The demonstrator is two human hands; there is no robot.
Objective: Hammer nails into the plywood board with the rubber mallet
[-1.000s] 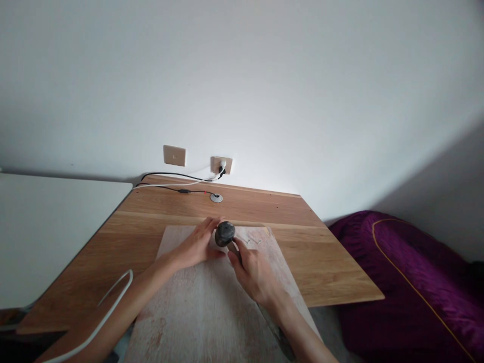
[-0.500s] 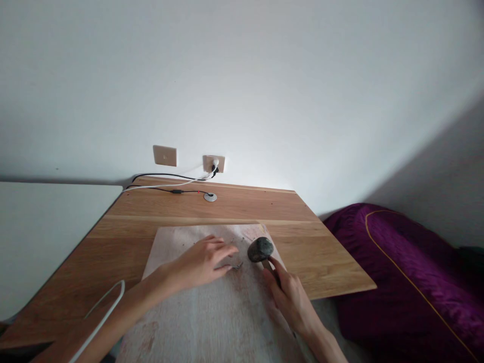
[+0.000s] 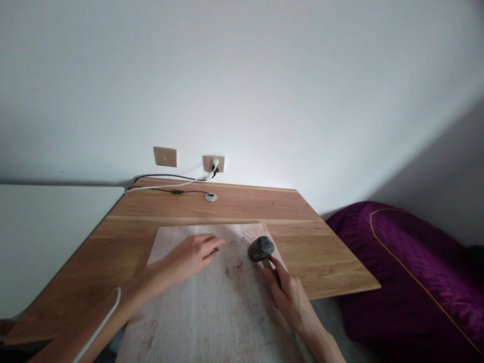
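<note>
My right hand point(image 3: 288, 288) grips a rubber mallet point(image 3: 260, 248) by its handle. The dark, scuffed head rests over the right side of a pale, worn wooden board point(image 3: 196, 312). Just left of the mallet, a small nail point(image 3: 240, 263) sits on the board, with a second small metal piece point(image 3: 227, 271) nearby that looks like a nail. Tiny dark bits, too small to name, show farther up the board. Slightly blurred, my left hand point(image 3: 200, 249) hovers over the board's upper left part, fingers partly bent and apart, with nothing visible in them.
The board lies on a brown wooden desk point(image 3: 321, 252). Cables point(image 3: 166, 187) run along the back to a wall socket point(image 3: 214, 164), near a round metal grommet point(image 3: 210, 197). A white panel point(image 3: 56, 237) stands at left. Purple fabric point(image 3: 378, 282) bulges at right.
My left hand has drawn back to the left, away from the nails, uncovering the second metal piece. My right hand and the mallet have barely moved.
</note>
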